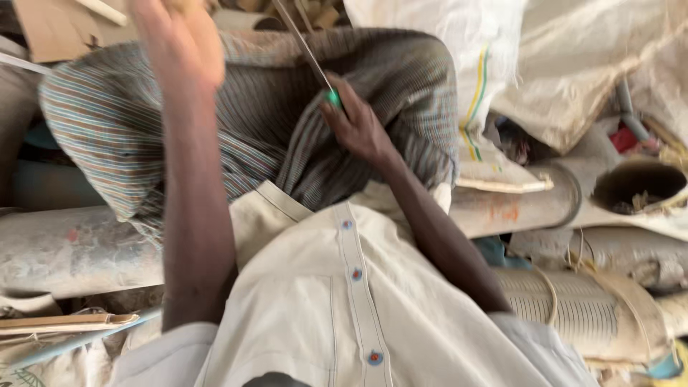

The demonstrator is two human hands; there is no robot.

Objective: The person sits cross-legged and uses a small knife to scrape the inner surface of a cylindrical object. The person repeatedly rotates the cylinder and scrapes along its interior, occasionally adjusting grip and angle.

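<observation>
The right hand is closed around the green handle of a thin metal rod, probably a long needle or awl. The shaft runs up and away from the knuckles toward the upper edge of the view. The tool appears light, rigid and smooth. The handle is the only secure point of hold, since the bare shaft looks slippery and too narrow to grip.

The left hand is raised, blurred and apart from the right hand. Whether it is open or holds anything cannot be determined.

Directly beneath and around the right hand lies the striped cloth, a woven fabric in fine grey, blue and red lines, bunched into soft folds. It appears limp and light. It is best taken by a gathered fold, because a flat area gives no purchase.

Below both forearms is the person's own cream shirt, with a buttoned placket.

To the right of the right hand lie pale plastic pipes, rigid, cylindrical and dusty. One ribbed pipe has fine circumferential grooves. Beyond the right hand hang white woven sacks, coarse and crinkled. Left of the left forearm lies another grey pipe.
</observation>
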